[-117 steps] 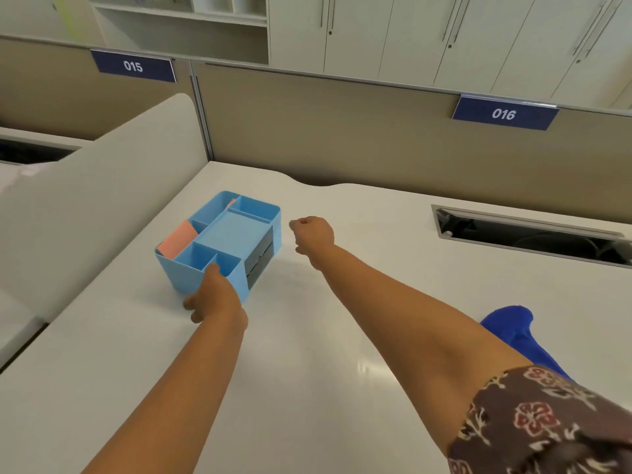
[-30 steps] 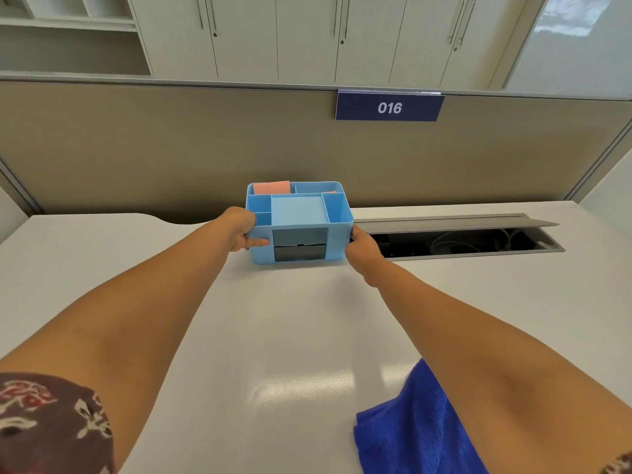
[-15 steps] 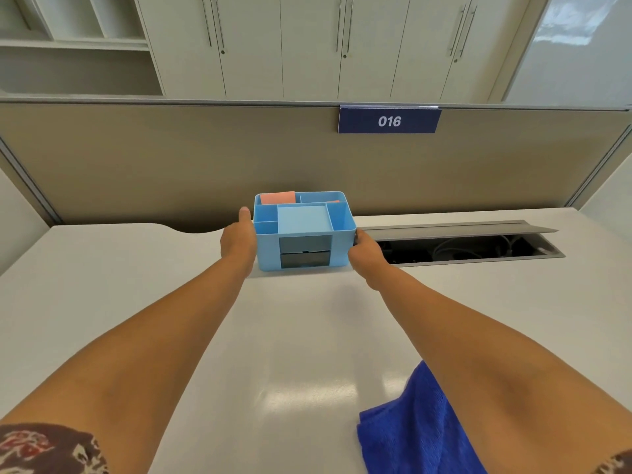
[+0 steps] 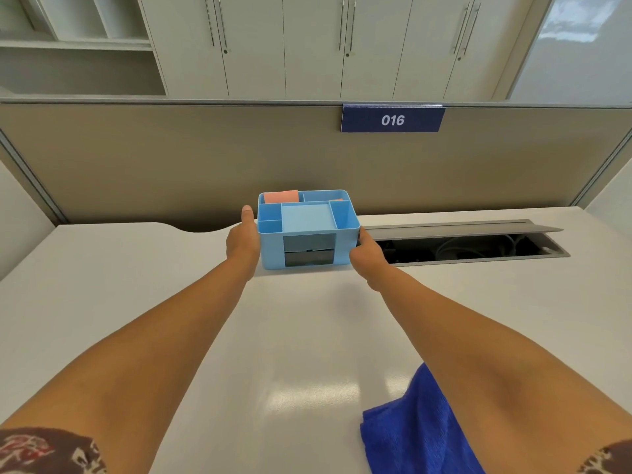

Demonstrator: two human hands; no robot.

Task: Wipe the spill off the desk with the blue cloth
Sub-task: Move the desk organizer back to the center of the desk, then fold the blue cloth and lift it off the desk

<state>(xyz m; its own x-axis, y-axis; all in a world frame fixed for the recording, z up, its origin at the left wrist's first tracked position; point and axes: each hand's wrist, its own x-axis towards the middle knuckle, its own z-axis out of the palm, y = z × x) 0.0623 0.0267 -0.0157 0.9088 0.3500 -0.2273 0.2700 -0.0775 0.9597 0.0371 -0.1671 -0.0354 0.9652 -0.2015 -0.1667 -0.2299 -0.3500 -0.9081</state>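
1. Pale, glossy laminate is what I see first: the white desk runs across the whole view, and I can pick out no puddle or stain on it, only a glare patch near the front edge.
2. My left hand lies flat against the left wall of the light-blue plastic desk organiser, thumb up, fingers extended rather than curled, pressing and not grasping.
3. The organiser stands upright at the back of the desk, close to the beige partition, with a pink pad in its rear left compartment.
4. My right hand presses the organiser's right wall; its fingers are half hidden, so I cannot tell how far they wrap round.
5. Just right of that hand gapes the open grey cable tray. Pushed any farther right, I judge the organiser could tip over that edge.
6. The bright blue terry cloth lies crumpled at the near right, partly under my right forearm, held by neither hand. Drawing that arm back carelessly could drag it off the desk.
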